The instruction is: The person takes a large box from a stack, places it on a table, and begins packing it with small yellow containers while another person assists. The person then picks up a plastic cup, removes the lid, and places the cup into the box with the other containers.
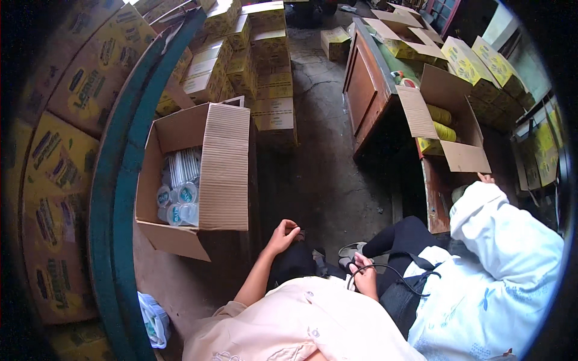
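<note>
My left hand [283,236] rests over my dark-clad knee, its fingers loosely curled and nothing visible in them. My right hand [365,275] lies low between me and the person beside me, with fingers bent. A thin black cable [376,265] loops across it; whether the fingers grip anything cannot be made out. To the left of my left hand, apart from it, an open cardboard box [224,168] stands on a table. Inside are clear plastic cups [187,192] with printed round faces, some in nested stacks.
A person in a white top [487,271] sits close on my right, one hand [486,178] at an open carton [466,156] holding yellow rolls. Stacked yellow-and-brown cartons [271,108] stand ahead and at left, beyond a teal post [114,180]. A wooden desk [367,87] borders the concrete floor.
</note>
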Motion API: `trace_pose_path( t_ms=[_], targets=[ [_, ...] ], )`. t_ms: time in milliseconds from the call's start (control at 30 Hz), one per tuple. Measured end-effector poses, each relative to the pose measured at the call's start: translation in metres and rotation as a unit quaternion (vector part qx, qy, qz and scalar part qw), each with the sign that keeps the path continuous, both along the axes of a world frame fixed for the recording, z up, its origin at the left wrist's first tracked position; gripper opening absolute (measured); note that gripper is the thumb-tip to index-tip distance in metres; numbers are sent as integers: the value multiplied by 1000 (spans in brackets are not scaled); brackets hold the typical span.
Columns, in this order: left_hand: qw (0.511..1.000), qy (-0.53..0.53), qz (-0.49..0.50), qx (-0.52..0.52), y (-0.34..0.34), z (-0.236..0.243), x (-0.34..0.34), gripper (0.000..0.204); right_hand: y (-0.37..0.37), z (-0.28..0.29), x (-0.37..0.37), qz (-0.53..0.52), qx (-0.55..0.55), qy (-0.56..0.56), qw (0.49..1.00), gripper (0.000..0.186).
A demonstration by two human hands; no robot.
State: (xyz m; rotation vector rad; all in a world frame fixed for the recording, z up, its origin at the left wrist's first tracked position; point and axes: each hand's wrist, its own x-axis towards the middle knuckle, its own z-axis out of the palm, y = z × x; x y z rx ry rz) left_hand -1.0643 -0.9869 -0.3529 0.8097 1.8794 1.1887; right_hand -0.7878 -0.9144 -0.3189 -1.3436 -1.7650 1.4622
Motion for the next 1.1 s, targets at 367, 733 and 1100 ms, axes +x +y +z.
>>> trace_pose_path(
  t_ms=[367, 733, 1100],
  targets=[
    [998, -6, -54, -27, 119, -31, -35, 32, 41, -30, -13, -4, -16, -64, 998, 38],
    [991, 13, 1, -133, 248, -110, -130, 36, 95, -131, 20, -174, -104, -46, 978, 46],
    [969, -25, 31, -243, 245, -126, -203, 31, 184, -134, 3, -259, -117, -89, 955, 47]
  ],
)
